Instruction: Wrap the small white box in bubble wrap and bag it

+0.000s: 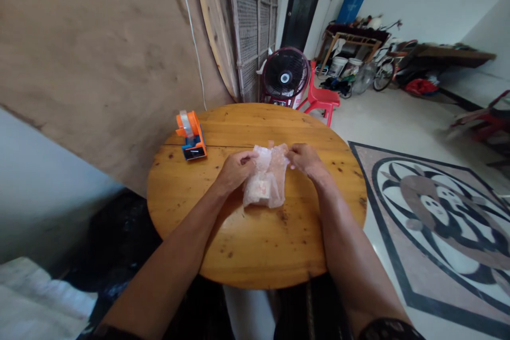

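A pinkish, see-through bubble wrap bag (278, 170) lies on the round wooden table (247, 255). Inside its near end shows a small pale box (260, 191) with faint reddish marks. My left hand (238, 170) pinches the upper left edge of the bubble wrap between thumb and fingers. On the opposite side, my right hand (303, 158) grips the upper right corner, its fingers closed on the film. Both hands rest close to the tabletop, with the bag stretched between them. A short strip, maybe tape, sticks up at the bag's far edge.
An orange and blue tape dispenser (194, 138) stands at the table's far left. Beyond the far edge are a dark fan (285, 77) and a red plastic chair (322, 96). A wooden board wall (119, 53) rises on the left.
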Demonstrator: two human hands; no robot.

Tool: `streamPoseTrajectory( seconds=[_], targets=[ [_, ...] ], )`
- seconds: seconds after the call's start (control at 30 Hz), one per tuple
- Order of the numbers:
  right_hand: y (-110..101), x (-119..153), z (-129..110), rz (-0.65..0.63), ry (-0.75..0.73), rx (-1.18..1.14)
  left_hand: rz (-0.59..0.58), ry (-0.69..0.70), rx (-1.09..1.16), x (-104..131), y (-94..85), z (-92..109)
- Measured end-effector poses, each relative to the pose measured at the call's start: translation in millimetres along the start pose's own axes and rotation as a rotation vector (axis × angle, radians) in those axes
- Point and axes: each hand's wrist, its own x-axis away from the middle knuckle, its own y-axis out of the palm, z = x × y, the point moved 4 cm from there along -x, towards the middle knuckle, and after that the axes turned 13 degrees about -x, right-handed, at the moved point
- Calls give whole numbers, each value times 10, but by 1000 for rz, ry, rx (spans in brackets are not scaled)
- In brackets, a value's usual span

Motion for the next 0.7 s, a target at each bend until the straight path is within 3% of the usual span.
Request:
streamPoseTrajectory(
  seconds=[0.17,0.23,0.4,0.5,0.57,0.7],
  targets=[
    [26,-15,36,-7,20,59,171,90,-190,70,-123,179],
    [27,-20,51,-4,33,55,155,128,-196,105,-117,241],
    [26,-45,101,-2,48,-20,-13,216,-247,173,-36,315],
    [49,-62,121,-16,49,-108,4,185,-292,172,-57,305],
    [84,-64,112,-44,53,-227,23,156,-290,157,-66,285],
    [177,-22,42,-168,113,-741,70,98,-270,110,-54,224]
  ],
)
